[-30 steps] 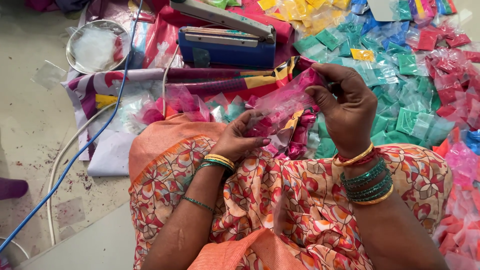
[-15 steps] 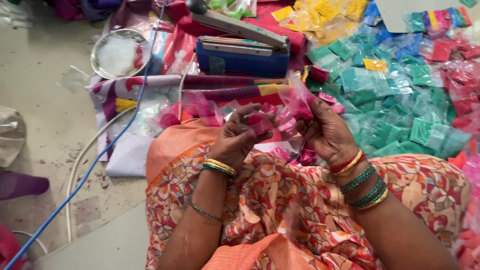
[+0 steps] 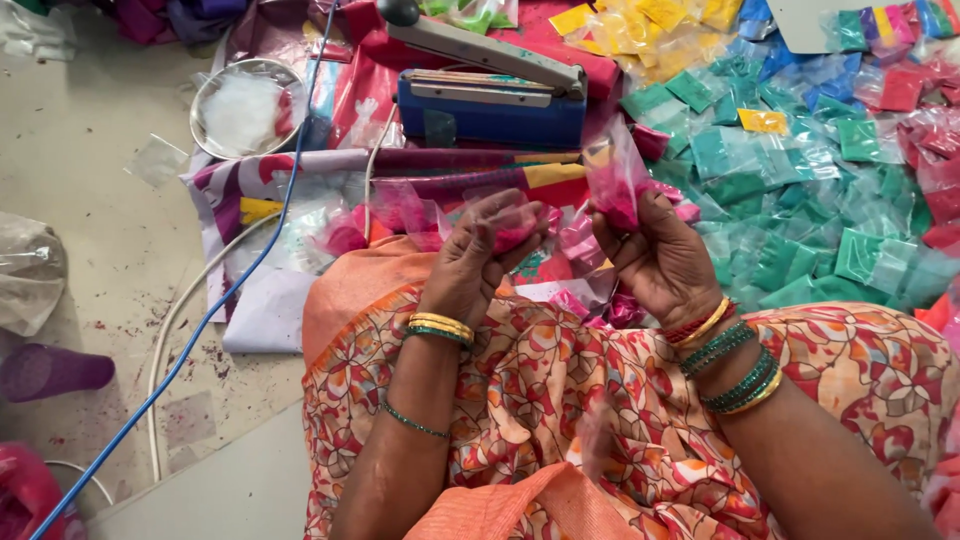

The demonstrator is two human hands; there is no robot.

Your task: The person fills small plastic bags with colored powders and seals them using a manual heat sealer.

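Note:
My left hand [image 3: 478, 255] is closed on a small clear packet of pink powder [image 3: 512, 228] at the centre of the view. A little to the right, my right hand [image 3: 655, 252] holds another clear packet of pink powder [image 3: 612, 180] upright by its lower end. The two hands are apart, above my lap in orange patterned cloth [image 3: 560, 390]. More pink packets [image 3: 585, 240] lie between and under the hands. Directly beyond them stands a blue heat sealer [image 3: 490, 105] with its grey arm raised.
Heaps of green [image 3: 790, 200], yellow [image 3: 640, 25] and red packets [image 3: 920, 100] cover the floor at right. A round steel dish [image 3: 240, 105] with white material sits at upper left. A blue cable [image 3: 200, 340] and a white cable [image 3: 165, 340] cross the floor at left.
My hands were together on one bunch of pink packets; now they have drawn apart, each holding its own packet. The view has shifted slightly.

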